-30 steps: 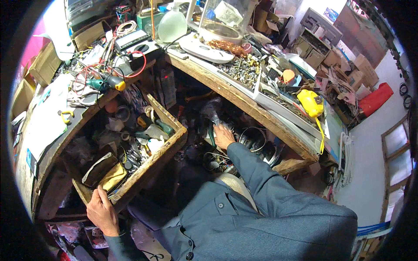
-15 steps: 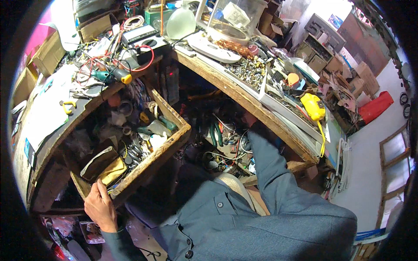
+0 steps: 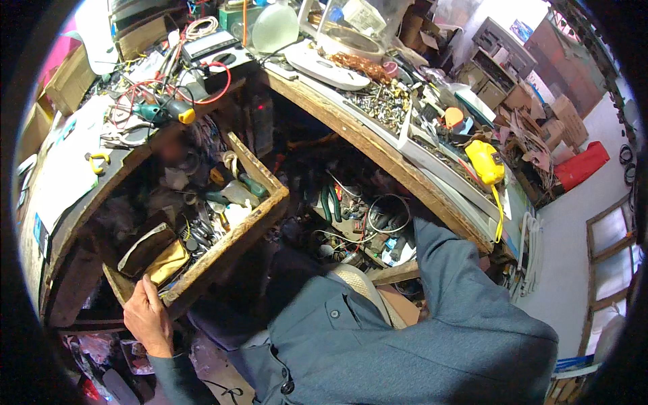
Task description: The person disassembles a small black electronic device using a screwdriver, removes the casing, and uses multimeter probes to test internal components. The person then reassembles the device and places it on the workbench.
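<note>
My left hand (image 3: 148, 318) grips the near left corner of a pulled-out wooden drawer (image 3: 226, 246), its fingers over the rim. Inside the drawer lie a yellow packet (image 3: 169, 262), a brown cardboard piece (image 3: 144, 248), a green-handled tool (image 3: 253, 185) and several small metal parts. My right sleeve (image 3: 442, 260) bends beside the right bench's edge, and the right hand is out of sight. Left of that sleeve, an open lower compartment holds green-handled pliers (image 3: 331, 202), a looped pale cable (image 3: 390, 214) and mixed small parts.
A wooden bench edge (image 3: 378, 148) runs along the right. On that bench lie a yellow tape measure (image 3: 484, 162) and a heap of screws (image 3: 381, 104). The left bench carries red test leads (image 3: 219, 84), a screwdriver (image 3: 181, 111) and a white sheet (image 3: 64, 162).
My right arm has drawn back from the lower compartment, showing more of the looped cable and parts. My left hand keeps its hold on the drawer. The view has shifted slightly.
</note>
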A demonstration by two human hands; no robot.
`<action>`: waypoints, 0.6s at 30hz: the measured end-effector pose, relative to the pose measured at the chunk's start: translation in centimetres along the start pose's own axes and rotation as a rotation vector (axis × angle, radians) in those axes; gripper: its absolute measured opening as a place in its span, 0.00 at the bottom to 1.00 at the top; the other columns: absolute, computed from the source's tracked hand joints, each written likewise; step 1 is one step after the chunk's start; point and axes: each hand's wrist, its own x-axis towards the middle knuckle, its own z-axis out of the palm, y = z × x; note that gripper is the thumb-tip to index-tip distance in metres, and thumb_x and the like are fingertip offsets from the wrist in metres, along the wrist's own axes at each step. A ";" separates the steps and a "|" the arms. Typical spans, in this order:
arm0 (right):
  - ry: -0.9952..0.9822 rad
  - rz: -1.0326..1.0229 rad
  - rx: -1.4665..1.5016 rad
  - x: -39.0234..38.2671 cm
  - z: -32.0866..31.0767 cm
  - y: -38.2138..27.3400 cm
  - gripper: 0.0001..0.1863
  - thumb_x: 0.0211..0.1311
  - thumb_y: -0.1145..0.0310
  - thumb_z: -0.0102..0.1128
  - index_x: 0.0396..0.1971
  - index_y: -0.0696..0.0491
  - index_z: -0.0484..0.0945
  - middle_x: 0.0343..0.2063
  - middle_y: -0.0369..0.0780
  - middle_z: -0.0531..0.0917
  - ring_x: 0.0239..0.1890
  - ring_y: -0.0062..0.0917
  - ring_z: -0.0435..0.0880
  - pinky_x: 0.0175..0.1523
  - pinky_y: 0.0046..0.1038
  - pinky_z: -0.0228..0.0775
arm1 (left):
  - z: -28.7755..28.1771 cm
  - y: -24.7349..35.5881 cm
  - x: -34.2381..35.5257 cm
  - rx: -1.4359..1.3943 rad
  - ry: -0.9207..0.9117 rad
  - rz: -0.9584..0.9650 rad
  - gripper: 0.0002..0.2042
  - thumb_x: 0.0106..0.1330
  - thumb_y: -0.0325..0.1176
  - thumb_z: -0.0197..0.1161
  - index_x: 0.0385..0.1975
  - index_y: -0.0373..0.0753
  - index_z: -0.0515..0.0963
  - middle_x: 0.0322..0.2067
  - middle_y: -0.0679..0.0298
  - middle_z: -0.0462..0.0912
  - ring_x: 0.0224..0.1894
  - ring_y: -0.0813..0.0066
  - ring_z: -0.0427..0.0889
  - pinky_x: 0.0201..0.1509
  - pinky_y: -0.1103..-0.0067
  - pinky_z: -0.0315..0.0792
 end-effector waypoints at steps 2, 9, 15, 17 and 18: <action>0.005 -0.010 -0.004 0.1 0.1 0.0 0.25 0.62 0.58 0.58 0.57 0.53 0.77 0.53 0.51 0.81 0.55 0.45 0.79 0.61 0.42 0.69 | -0.1 0.4 -0.1 0.001 0.016 0.009 0.20 0.76 0.46 0.49 0.32 0.39 0.82 0.25 0.47 0.81 0.28 0.45 0.81 0.30 0.60 0.69; 0.000 -0.042 -0.030 0.6 0.9 0.1 0.25 0.61 0.58 0.60 0.56 0.53 0.77 0.52 0.51 0.81 0.55 0.45 0.80 0.61 0.42 0.70 | 0.9 0.6 -0.2 0.038 0.045 0.100 0.17 0.77 0.43 0.47 0.36 0.40 0.82 0.27 0.49 0.82 0.30 0.47 0.81 0.32 0.60 0.71; -0.005 -0.074 -0.065 1.3 1.3 0.2 0.25 0.61 0.58 0.61 0.56 0.53 0.78 0.52 0.51 0.82 0.54 0.45 0.80 0.60 0.42 0.71 | 1.5 2.1 0.2 0.130 -0.006 0.155 0.17 0.77 0.41 0.47 0.35 0.37 0.80 0.29 0.49 0.82 0.32 0.47 0.82 0.34 0.60 0.71; -0.004 -0.086 -0.077 1.6 1.4 0.1 0.25 0.60 0.58 0.61 0.56 0.53 0.78 0.52 0.51 0.82 0.54 0.45 0.80 0.60 0.42 0.71 | 1.6 2.0 0.3 0.150 -0.009 0.140 0.17 0.77 0.41 0.47 0.35 0.37 0.80 0.29 0.49 0.82 0.32 0.47 0.82 0.34 0.59 0.71; -0.005 -0.090 -0.085 1.7 1.6 0.1 0.25 0.60 0.58 0.61 0.56 0.53 0.78 0.51 0.51 0.82 0.54 0.45 0.80 0.60 0.42 0.71 | 1.6 2.0 0.3 0.157 -0.016 0.135 0.17 0.77 0.41 0.47 0.35 0.37 0.80 0.29 0.49 0.82 0.32 0.47 0.82 0.34 0.60 0.71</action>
